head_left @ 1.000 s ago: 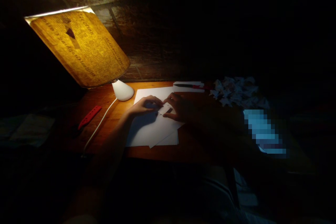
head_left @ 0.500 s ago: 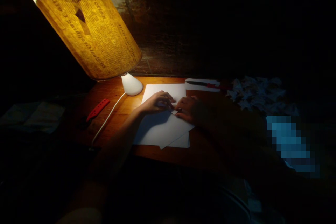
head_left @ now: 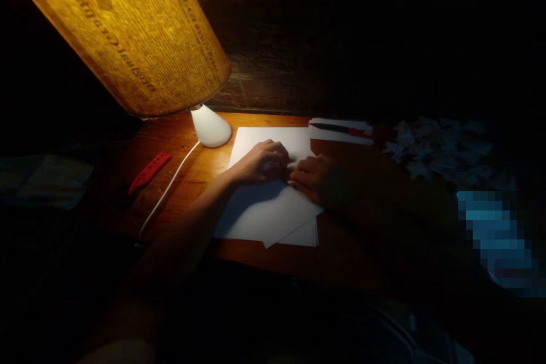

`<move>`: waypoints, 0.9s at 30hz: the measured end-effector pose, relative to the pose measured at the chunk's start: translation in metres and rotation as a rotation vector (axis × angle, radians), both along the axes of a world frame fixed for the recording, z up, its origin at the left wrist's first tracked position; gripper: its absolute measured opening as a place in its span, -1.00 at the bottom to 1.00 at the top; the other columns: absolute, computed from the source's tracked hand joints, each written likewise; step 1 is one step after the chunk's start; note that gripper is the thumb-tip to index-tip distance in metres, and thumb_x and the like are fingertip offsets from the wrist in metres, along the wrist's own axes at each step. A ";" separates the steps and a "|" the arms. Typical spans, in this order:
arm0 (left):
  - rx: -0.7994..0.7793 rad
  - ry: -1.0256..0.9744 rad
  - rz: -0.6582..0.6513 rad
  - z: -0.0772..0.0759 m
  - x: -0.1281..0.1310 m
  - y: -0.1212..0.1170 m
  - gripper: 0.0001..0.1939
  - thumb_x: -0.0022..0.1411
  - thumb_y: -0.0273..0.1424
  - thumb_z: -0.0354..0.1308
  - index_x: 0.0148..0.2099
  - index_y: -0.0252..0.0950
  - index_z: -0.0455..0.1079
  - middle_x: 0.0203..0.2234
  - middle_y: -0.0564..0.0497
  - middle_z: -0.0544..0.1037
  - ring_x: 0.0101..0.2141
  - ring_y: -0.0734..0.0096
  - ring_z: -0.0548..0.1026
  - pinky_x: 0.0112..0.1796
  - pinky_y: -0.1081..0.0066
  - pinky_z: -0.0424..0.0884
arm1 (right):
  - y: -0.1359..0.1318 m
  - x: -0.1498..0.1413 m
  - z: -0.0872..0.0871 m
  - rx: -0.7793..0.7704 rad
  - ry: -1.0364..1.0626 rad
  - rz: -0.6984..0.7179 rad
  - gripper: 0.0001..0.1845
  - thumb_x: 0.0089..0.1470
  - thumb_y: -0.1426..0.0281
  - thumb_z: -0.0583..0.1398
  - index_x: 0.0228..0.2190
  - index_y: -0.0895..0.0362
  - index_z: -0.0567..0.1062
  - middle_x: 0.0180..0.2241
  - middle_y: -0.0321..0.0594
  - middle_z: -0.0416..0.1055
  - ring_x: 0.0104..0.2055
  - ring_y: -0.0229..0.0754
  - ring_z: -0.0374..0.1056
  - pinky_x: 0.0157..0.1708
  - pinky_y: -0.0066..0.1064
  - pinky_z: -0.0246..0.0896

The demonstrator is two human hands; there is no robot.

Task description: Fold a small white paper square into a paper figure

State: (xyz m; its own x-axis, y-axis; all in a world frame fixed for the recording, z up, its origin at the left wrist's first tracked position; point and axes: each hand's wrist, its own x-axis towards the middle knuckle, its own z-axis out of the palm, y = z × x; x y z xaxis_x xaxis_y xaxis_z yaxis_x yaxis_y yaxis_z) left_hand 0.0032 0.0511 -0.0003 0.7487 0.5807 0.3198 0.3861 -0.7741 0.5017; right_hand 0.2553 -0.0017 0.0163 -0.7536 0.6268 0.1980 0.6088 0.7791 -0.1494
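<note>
My left hand [head_left: 264, 162] is over white paper sheets [head_left: 273, 216], its fingers bent and pinched together. Facing it from the right, my right hand [head_left: 313, 179] has its fingers curled inward. Between the fingertips shows a small piece of white paper [head_left: 292, 165], mostly hidden by the fingers and shadow. Both hands appear to grip it just above the top sheet. That sheet lies turned at an angle, so the corners of the stack beneath stick out at the lower right.
A lit lamp with a printed shade [head_left: 170, 40] and white base [head_left: 211, 128] stands back left, its cord [head_left: 170, 190] trailing forward. Left lies a red object with holes [head_left: 150, 173]. A knife [head_left: 336, 128] rests on paper strips [head_left: 362, 139]. Star-like paper pieces [head_left: 443, 145] are heaped right.
The view has shifted slightly, cutting off the lampshade's top. My fingers have closed in further around the small paper piece, which shows less now. Both hands remain over the sheets.
</note>
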 end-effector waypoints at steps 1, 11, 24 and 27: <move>-0.005 -0.006 -0.005 0.000 0.000 0.001 -0.95 0.31 -0.37 0.34 -0.21 -0.22 0.61 -0.09 -0.10 0.63 -0.10 0.18 0.52 -0.03 0.19 0.40 | 0.000 0.000 0.000 -0.011 0.003 -0.001 -0.72 0.47 0.34 0.15 -0.20 0.09 0.66 -0.17 -0.12 0.60 -0.12 -0.06 0.39 -0.12 -0.22 0.07; -0.042 -0.045 -0.061 -0.002 -0.003 0.005 -0.96 0.35 -0.35 0.38 -0.19 -0.15 0.68 -0.04 -0.08 0.62 -0.09 0.20 0.53 -0.01 0.16 0.38 | 0.007 -0.005 -0.006 -0.205 0.118 -0.157 -0.76 0.44 0.34 0.20 -0.15 0.12 0.68 -0.13 -0.11 0.56 -0.07 -0.05 0.40 -0.07 -0.23 0.17; 0.067 0.072 0.037 0.017 0.005 -0.014 -0.90 0.28 -0.37 0.31 -0.26 -0.17 0.68 -0.04 -0.09 0.60 -0.04 0.17 0.46 0.01 0.14 0.35 | 0.013 -0.001 -0.028 -0.225 0.363 -0.150 -0.83 0.35 0.31 0.28 -0.27 0.08 0.66 -0.25 -0.16 0.49 -0.19 -0.07 0.39 -0.15 -0.22 0.20; 0.076 0.076 0.051 0.018 0.006 -0.016 -0.88 0.29 -0.31 0.30 -0.26 -0.18 0.65 -0.07 -0.08 0.60 -0.07 0.19 0.48 -0.02 0.15 0.35 | 0.012 0.000 -0.030 -0.140 0.359 -0.161 -0.85 0.31 0.32 0.31 -0.31 0.09 0.64 -0.30 -0.17 0.48 -0.22 -0.06 0.37 -0.17 -0.20 0.13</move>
